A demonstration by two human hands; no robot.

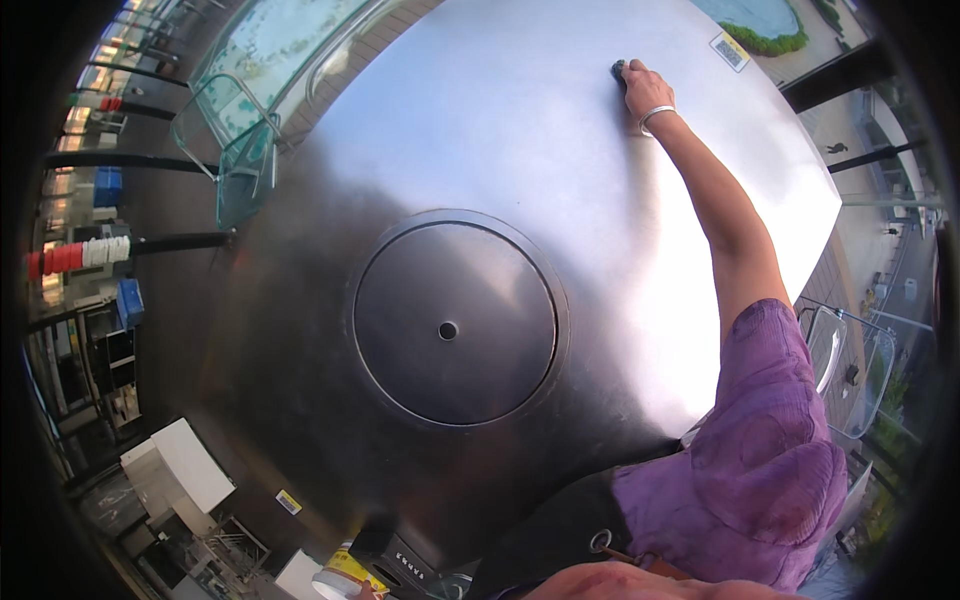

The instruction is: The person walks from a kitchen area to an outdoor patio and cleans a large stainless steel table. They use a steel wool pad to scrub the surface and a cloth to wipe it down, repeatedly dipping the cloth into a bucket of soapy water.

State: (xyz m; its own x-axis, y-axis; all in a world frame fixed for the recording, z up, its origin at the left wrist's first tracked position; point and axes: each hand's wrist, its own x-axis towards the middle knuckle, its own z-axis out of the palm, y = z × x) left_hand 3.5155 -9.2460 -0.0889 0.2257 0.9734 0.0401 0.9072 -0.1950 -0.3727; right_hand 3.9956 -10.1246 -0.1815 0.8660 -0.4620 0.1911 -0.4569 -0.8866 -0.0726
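My right hand, with a silver bangle at the wrist, holds a small dark scouring pad against a large, shiny metal tabletop. My right arm, in a purple sleeve, reaches far across the top. A round metal lid with a small central hole sits in the middle of the table. At the bottom edge, a bit of what looks like my left hand shows beside a yellow and white tub; most of it is cut off, so its grip is unclear.
A black box with writing stands beside the tub at the near edge. Stickers with printed codes lie at the far right corner and near left. Glass-like chairs stand at the left, another chair at the right. White boxes are lower left.
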